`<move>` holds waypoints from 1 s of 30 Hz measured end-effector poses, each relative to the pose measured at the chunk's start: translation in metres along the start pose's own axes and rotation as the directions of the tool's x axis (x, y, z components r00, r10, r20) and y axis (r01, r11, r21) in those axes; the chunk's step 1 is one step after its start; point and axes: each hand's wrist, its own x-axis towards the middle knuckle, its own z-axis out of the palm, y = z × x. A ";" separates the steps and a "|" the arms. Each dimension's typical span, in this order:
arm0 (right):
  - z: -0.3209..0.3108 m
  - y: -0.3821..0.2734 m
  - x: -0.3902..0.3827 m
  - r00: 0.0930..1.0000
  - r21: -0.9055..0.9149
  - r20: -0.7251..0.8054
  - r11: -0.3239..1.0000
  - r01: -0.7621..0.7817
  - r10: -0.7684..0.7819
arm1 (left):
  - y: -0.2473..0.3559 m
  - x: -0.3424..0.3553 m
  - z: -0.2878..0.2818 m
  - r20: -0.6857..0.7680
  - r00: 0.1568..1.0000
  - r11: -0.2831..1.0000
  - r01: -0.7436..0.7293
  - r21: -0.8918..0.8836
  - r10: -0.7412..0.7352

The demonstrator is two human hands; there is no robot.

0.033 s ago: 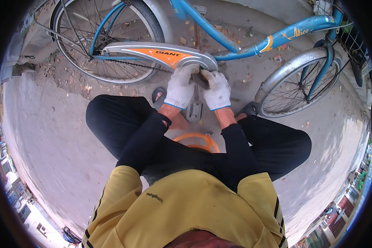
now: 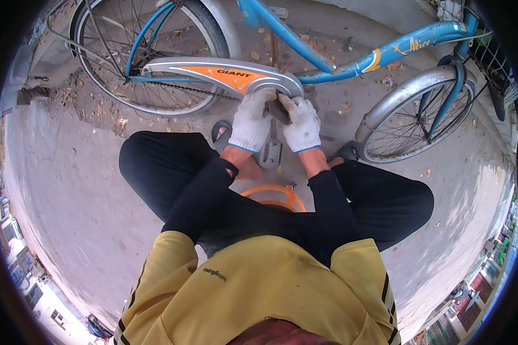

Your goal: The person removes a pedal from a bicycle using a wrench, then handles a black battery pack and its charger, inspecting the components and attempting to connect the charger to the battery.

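My left hand (image 2: 251,118) and my right hand (image 2: 301,121), both in white knit gloves with blue cuffs, are at the crank of a blue bicycle (image 2: 311,53). Their fingers are curled on a dark rounded piece (image 2: 283,111) at the hub of the silver and orange chain cover (image 2: 210,73); the fingertips are partly hidden. The crank arm hangs down between my hands, with a silver pedal (image 2: 270,154) at its lower end, pointing toward me.
The rear wheel (image 2: 101,69) is at upper left, the front wheel (image 2: 380,141) at right, below a wire basket (image 2: 501,69). My bent, black-clad legs flank an orange ring-shaped object (image 2: 293,198). Concrete ground (image 2: 69,190) with scattered leaves surrounds me.
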 end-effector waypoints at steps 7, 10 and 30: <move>-0.004 -0.010 0.024 0.961 -0.216 0.159 0.942 0.259 -0.228 | -0.003 -0.014 -0.021 0.008 0.813 0.770 0.554 -0.316 -0.582; -0.009 -0.008 0.023 0.950 -0.230 0.201 0.931 0.282 -0.238 | -0.033 -0.040 -0.009 0.091 0.722 0.701 0.689 -0.183 -0.686; -0.016 -0.011 0.012 0.962 -0.280 0.247 0.942 0.187 -0.117 | -0.013 -0.094 0.053 0.365 0.533 0.636 0.716 0.286 -0.763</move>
